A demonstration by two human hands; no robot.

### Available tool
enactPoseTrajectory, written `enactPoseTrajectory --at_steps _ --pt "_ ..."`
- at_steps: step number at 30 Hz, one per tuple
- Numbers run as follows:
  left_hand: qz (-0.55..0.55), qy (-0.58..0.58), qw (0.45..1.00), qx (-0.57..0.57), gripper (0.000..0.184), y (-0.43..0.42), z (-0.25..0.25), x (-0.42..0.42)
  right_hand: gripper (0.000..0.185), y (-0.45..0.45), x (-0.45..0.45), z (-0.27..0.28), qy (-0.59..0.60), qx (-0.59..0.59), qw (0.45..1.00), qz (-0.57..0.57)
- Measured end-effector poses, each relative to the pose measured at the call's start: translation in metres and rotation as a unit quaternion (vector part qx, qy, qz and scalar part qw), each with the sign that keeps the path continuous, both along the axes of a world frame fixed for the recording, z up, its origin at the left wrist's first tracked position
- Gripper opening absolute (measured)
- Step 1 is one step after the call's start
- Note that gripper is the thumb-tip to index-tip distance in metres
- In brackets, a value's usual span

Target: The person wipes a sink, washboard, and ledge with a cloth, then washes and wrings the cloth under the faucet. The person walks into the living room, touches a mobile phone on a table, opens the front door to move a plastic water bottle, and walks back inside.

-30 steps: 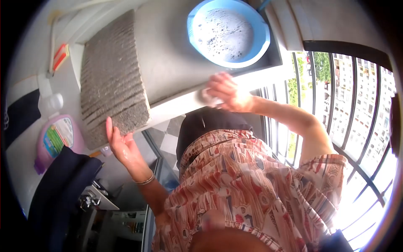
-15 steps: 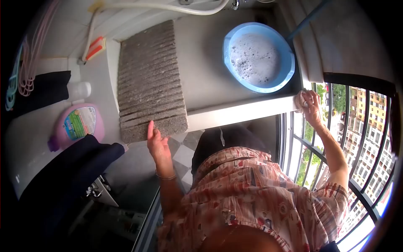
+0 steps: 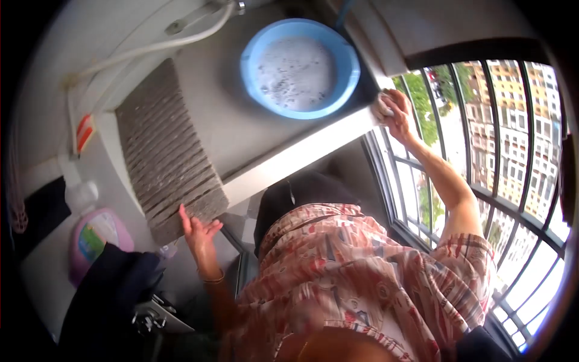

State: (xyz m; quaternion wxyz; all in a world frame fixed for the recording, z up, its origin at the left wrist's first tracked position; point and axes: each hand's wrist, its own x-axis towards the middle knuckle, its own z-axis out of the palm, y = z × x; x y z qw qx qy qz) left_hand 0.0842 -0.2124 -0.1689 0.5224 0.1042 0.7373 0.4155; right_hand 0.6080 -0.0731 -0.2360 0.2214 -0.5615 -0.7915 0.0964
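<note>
My left hand (image 3: 202, 240) is open, its fingers spread beside the lower end of the grey ridged washboard (image 3: 166, 145). I cannot tell whether a fingertip touches the board. At the right end of the sink's white front rim (image 3: 301, 155), my right hand (image 3: 398, 116) closes on a crumpled pale cloth (image 3: 380, 108), pressed against the corner by the window. Much of the cloth is hidden under the fingers. Between the two hands, farther back in the sink, stands a light blue basin (image 3: 353, 78) with foamy water (image 3: 295, 72).
A white hose (image 3: 163, 45) runs along the back wall. On the left are a pink detergent bottle (image 3: 99, 238), dark cloth (image 3: 111, 283) and an orange-and-white packet (image 3: 84, 133). Black window bars (image 3: 482, 120) rise on the right, close to my right arm.
The view has turned and shifted, so the sink and basin appear farther left and tilted. My right hand stays at the rim corner with the cloth; my left hand remains open near the washboard.
</note>
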Motion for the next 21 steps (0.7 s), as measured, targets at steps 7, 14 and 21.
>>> enactPoseTrajectory --at_steps 7,14,21 --pt "-0.04 0.055 0.998 -0.016 0.052 -0.001 0.015 0.01 0.045 -0.018 -0.054 -0.009 0.051 0.027 0.992 -0.116" --pt "-0.213 0.083 0.973 0.026 0.036 0.042 0.047 0.042 0.058 -0.027 -0.09 0.023 0.065 -0.039 0.996 0.051" --pt "-0.223 -0.054 0.966 0.12 0.072 0.175 -0.049 0.127 0.049 0.015 -0.011 0.028 -0.072 0.025 0.993 -0.094"
